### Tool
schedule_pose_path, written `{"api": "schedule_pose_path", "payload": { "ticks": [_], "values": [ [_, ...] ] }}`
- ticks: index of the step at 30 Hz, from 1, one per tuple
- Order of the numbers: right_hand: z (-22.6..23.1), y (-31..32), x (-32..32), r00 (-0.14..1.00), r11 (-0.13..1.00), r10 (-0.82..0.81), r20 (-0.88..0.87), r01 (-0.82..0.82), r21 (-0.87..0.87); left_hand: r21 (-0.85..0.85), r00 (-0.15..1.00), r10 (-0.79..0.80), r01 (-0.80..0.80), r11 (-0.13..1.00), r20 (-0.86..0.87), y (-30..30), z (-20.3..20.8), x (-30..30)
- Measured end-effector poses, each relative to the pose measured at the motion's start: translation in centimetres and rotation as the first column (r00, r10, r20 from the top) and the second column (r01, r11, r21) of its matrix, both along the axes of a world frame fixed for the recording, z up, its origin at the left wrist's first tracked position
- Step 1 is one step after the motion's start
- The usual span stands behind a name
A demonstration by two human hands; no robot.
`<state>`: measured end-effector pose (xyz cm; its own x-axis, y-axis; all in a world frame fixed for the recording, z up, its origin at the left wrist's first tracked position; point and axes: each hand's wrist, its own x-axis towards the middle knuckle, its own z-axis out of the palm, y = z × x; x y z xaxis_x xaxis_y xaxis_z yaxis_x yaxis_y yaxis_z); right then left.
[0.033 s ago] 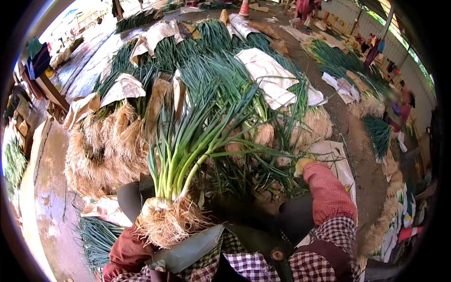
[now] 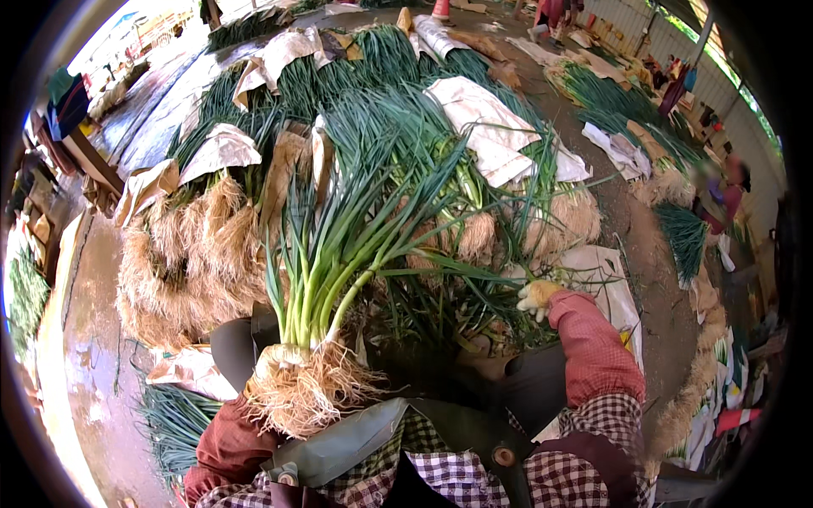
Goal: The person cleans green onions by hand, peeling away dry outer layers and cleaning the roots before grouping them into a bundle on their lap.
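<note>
My left hand (image 2: 273, 360), in a pale glove, grips a bunch of green onions (image 2: 330, 262) at its base and holds it upright. The bunch's tangled roots (image 2: 309, 396) hang below the hand, close to my checked apron. My right hand (image 2: 537, 297), in a yellow glove with a red sleeve behind it, reaches out to the right. Its fingers are curled among loose onion leaves (image 2: 461, 269) on the heap in front of me. Whether that hand grips a leaf is hidden by the glove and the leaves.
A large heap of green onions (image 2: 381, 144) lies ahead with its roots toward me, partly covered by white and brown sacks (image 2: 483, 127). Wet concrete floor (image 2: 93, 339) runs along the left. More onion heaps (image 2: 686, 237) and seated people (image 2: 728, 190) are at the right.
</note>
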<state>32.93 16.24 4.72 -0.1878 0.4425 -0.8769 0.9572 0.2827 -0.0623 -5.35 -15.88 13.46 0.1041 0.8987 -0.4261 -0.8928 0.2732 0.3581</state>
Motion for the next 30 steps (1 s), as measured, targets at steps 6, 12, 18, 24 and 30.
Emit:
{"api": "schedule_pose_path", "payload": {
  "ticks": [6, 12, 18, 24, 30],
  "values": [
    [1.5, -8.5, -15.9, 0.021, 0.781, -0.624, -0.781, 0.050, -0.623, -0.055, 0.998, 0.047, -0.045, 0.997, 0.043, 2.0, 0.1, 1.9],
    [-1.4, -10.1, -23.0, -0.146, 0.467, -0.879, -0.455, -0.070, -0.881, -0.132, 0.988, -0.124, 0.112, 0.985, -0.089, 1.3, -3.1, -0.6],
    [2.4, 1.7, -13.6, -0.299, 0.517, -0.452, -0.840, 0.680, -0.520, -0.050, 0.968, -0.123, 0.115, 0.992, -0.217, 0.0, -0.6, 0.2],
    [4.0, 8.0, 2.6, 0.932, 0.142, -0.196, -0.304, 0.333, 0.932, 0.015, 0.862, -0.254, 0.290, 0.957, -0.439, 0.2, -0.8, -0.5],
    [9.3, 2.2, -14.6, 0.354, 0.919, -0.154, -0.923, 0.394, -0.002, 0.082, 0.705, -0.337, 0.488, 0.869, -0.624, 0.2, -1.1, -1.3]
  ]
}}
